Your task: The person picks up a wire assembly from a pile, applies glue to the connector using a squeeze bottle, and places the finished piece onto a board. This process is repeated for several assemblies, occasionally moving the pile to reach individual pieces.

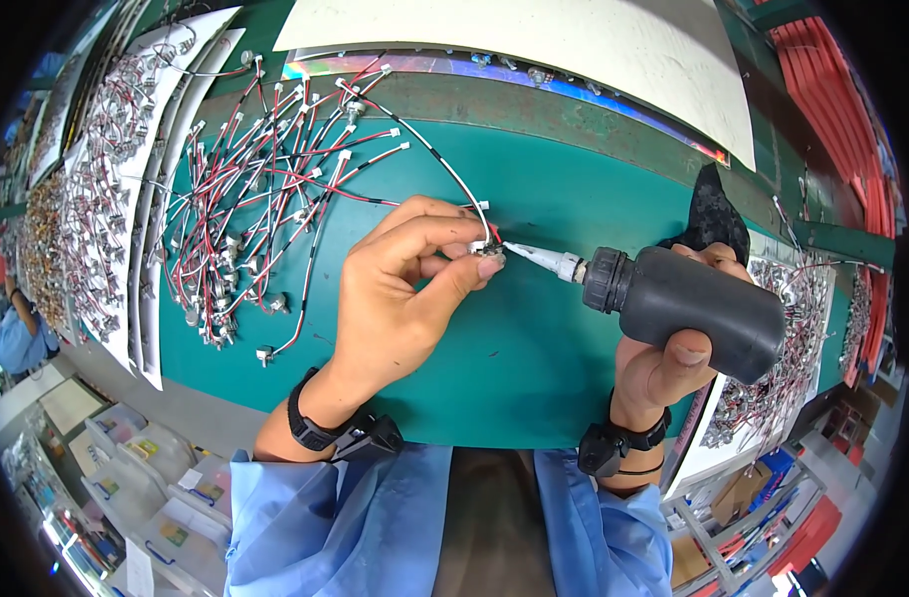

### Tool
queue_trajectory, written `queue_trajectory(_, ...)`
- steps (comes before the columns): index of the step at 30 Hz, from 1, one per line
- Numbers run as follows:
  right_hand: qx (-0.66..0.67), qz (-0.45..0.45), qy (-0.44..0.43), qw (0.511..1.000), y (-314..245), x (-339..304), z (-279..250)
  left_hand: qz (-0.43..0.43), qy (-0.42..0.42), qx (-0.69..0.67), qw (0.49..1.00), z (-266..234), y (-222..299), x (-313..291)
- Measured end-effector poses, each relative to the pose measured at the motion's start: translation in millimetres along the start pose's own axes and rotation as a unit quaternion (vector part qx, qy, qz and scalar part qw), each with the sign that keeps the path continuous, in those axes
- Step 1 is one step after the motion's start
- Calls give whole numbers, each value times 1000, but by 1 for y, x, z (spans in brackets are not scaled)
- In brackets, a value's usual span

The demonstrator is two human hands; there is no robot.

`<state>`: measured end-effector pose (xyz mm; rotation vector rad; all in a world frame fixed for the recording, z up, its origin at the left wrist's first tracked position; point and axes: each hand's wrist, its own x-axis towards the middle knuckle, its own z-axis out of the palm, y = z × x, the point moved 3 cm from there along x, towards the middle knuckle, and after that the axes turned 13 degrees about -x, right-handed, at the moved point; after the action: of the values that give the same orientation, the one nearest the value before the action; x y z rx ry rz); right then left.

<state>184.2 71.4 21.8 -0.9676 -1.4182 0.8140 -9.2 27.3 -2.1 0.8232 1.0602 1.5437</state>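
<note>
So the left hand had a small wired part pinched between thumb and fingertips, out over the middle of the green mat. A black-and-white lead ran up from that part toward the top of the heap. The right hand was wrapped around a black squeeze bottle, thumb on the near side, bottle lying nearly sideways — its pale nozzle pointed left, with the tip right at the part. Couldn't tell if it was actually touching or just beside it.

Left of the hands, a messy pile of wired parts lay on the mat, red, black and white leads all tangled, white plugs mostly toward the far end. White boards loaded with more of the same stood past that pile, and another loaded board sat off to the right. Both wrists wore black straps — blue sleeves below.
</note>
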Motion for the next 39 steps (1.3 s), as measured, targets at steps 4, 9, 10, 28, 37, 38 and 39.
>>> queue_trajectory(4, -7, -15, -13, 1000, 2, 1, 1, -3, -1, 4, 1000, -2, -1, 1)
queue_trajectory(9, -10, 0, 4, 1000, 6, 12, 6, -2, 1, 7, 1000, -2, 2, 5)
queue_trajectory(10, -24, 3, 28, 999, 11, 15, 7, 2, 3, 7, 1000, -3, 4, 5)
queue_trajectory(28, 151, 274, 66, 948, 53, 26, 10, 33, 167, 363, 916, -128, 91, 291)
queue_trajectory(37, 164, 301, 71, 937, 54, 25, 9, 66, 164, 498, 849, -132, 43, 342)
queue_trajectory(38, 160, 295, 76, 939, 54, 24, 7, 35, 159, 459, 873, -121, 47, 337)
queue_trajectory(39, 155, 289, 80, 941, 54, 24, 6, 2, 156, 419, 895, -112, 52, 331)
